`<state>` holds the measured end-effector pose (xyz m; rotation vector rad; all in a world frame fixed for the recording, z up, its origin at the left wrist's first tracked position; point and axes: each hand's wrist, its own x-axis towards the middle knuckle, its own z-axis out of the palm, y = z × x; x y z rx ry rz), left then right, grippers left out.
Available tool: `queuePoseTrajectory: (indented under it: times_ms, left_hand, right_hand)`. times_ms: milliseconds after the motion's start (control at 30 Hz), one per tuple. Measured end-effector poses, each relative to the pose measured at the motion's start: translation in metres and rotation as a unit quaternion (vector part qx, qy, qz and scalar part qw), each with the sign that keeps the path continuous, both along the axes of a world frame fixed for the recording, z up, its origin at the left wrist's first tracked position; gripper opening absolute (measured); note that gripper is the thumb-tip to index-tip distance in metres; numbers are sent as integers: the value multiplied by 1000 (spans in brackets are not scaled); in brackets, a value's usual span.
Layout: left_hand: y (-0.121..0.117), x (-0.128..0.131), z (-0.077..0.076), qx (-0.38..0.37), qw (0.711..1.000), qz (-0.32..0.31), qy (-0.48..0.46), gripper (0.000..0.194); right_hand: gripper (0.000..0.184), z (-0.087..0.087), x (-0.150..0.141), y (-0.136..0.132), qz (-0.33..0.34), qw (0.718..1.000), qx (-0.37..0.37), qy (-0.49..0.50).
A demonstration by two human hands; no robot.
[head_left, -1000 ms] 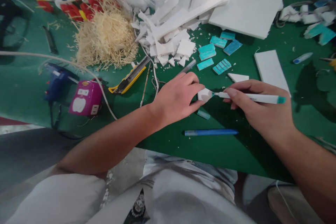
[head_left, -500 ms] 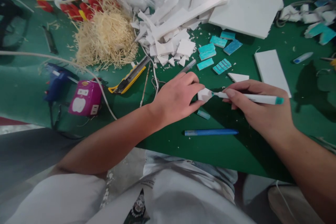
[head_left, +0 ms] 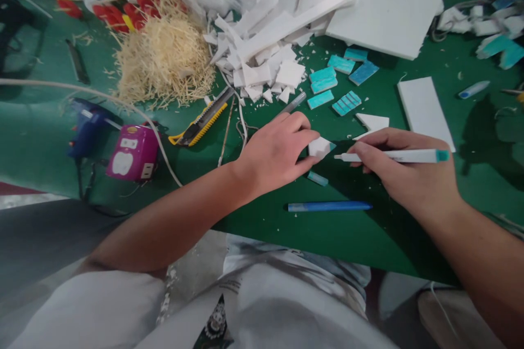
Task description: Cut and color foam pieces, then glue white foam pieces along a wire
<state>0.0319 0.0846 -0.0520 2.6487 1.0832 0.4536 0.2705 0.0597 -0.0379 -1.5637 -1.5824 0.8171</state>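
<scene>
My left hand (head_left: 282,144) pinches a small white foam piece (head_left: 319,148) between thumb and fingers. The piece's pointed right tip is coloured teal, and its left part is hidden by my fingers. In my right hand (head_left: 405,169) is a white marker (head_left: 417,156) with a teal end, held like a pen. Its nib points left and stands slightly apart from the foam tip. A teal marker cap (head_left: 318,178) lies just below the foam piece. Closer to me rests a blue marker (head_left: 329,206).
Teal-coloured foam pieces (head_left: 323,79) lie beyond my hands, near a heap of white foam scraps (head_left: 262,65). To the left are a yellow box cutter (head_left: 202,119), a pink power adapter (head_left: 134,152), a blue glue gun (head_left: 90,125) and a straw-like pile (head_left: 167,60). A white foam rectangle (head_left: 426,112) lies right.
The marker's nib has drawn back slightly to the right, off the foam piece. More teal now shows on the piece's tip. My left hand has stayed in place.
</scene>
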Motion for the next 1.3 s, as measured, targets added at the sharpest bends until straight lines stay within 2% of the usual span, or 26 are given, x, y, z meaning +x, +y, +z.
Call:
queuePoseTrajectory:
  times_ms: [167,267,467,633,767,933,1133,1300]
  left_hand:
    - [0,0,0,9,1000,0,-5,30]
    - [-1,-1,-1,12,1000,-3,-11,30]
    - [0,0,-1,3,1000,-4,-3,32]
    - [0,0,-1,5,1000,-2,-6,32]
    - [0,-1,-1,-3,1000,-2,3,32]
    - [0,-1,-1,3,1000,-2,-2,33]
    - [0,0,-1,-1,1000,1,7,33]
    - [0,0,0,-6,1000,3,14,34]
  right_hand:
    - [13,-5,1,-2,14,1000,-2,19]
    - [13,-8,1,-3,-7,1000,15,13]
    - [8,-6,0,-3,-7,1000,-3,25]
    - [10,-8,-1,-2,-16,999,22,24]
    - [8,-7,-2,-2,-5,999,1,31]
    - [15,-7,-2,-3,-22,999,18,19]
    - [16,-3,-2,-2,1,1000,-15,16]
    - [18,-11,1,-5,-36,999,23,-25]
